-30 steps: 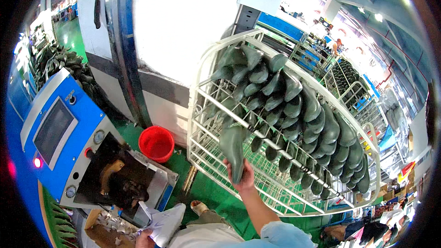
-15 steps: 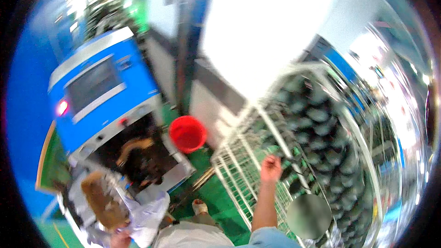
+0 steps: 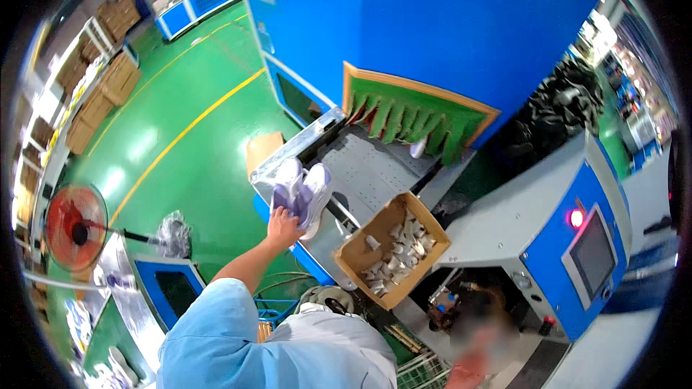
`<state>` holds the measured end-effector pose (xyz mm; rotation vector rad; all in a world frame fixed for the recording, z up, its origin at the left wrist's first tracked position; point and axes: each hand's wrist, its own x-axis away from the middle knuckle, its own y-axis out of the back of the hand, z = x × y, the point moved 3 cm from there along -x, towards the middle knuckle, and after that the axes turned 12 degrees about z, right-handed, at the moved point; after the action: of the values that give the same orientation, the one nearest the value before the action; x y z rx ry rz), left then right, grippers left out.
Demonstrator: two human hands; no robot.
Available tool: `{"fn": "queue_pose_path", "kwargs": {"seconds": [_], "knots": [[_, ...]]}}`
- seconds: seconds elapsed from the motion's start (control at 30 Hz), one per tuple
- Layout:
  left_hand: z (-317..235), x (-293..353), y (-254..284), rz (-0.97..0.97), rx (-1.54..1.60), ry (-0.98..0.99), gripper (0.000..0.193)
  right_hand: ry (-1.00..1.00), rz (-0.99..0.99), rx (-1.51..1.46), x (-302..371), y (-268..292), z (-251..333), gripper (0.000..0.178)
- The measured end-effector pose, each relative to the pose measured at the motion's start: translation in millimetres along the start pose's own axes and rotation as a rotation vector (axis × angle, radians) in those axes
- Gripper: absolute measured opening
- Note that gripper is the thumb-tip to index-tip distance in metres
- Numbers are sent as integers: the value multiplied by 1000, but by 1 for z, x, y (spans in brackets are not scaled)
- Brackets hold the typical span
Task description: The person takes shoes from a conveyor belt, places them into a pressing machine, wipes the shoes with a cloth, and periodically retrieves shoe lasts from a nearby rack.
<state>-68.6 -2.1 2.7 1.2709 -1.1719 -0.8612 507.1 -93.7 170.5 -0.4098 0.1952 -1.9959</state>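
Observation:
My left hand [image 3: 284,230] is closed on the backs of a pair of white and lavender sneakers [image 3: 310,194]. The shoes are side by side, toes pointing away, over the near left end of a grey metal conveyor bed [image 3: 360,166]. Whether they rest on it cannot be made out. At the lower right, my right hand [image 3: 484,342] is mostly a blurred patch at the open front of a blue and grey machine [image 3: 555,223]. Its fingers are hidden. Between my hands stands an open cardboard box [image 3: 353,263] with many small white pieces [image 3: 396,252].
A fringed green curtain [image 3: 404,122] hangs in the tall blue housing [image 3: 447,21] behind the bed. To the left are an orange-red fan [image 3: 76,227] and a low blue-white cabinet [image 3: 169,281]. Dark items [image 3: 562,101] lie heaped at far right.
My view has swung left, away from the wire cart of dark rounded items and the red bucket. My left hand has carried the sneakers forward; my right hand has left the cart.

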Motion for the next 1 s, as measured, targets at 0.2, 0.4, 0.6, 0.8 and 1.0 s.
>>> {"fn": "queue_pose_path", "kwargs": {"seconds": [0.2, 0.4, 0.6, 0.8, 1.0], "knots": [[59, 83, 11, 130, 300, 181, 38, -147, 311, 271, -15, -80, -6, 41], [111, 241, 35, 232, 336, 363, 43, -304, 532, 650, -37, -107, -8, 43], [185, 536, 24, 298, 22, 937, 52, -438, 797, 560, -29, -124, -41, 37], [213, 599, 110, -278, -377, 2112, 31, -358, 1000, 751, -7, -152, -57, 37], [180, 391, -39, -259, 422, 1188, 19, 864, 1061, 1398, 25, -240, 17, 25]]}}
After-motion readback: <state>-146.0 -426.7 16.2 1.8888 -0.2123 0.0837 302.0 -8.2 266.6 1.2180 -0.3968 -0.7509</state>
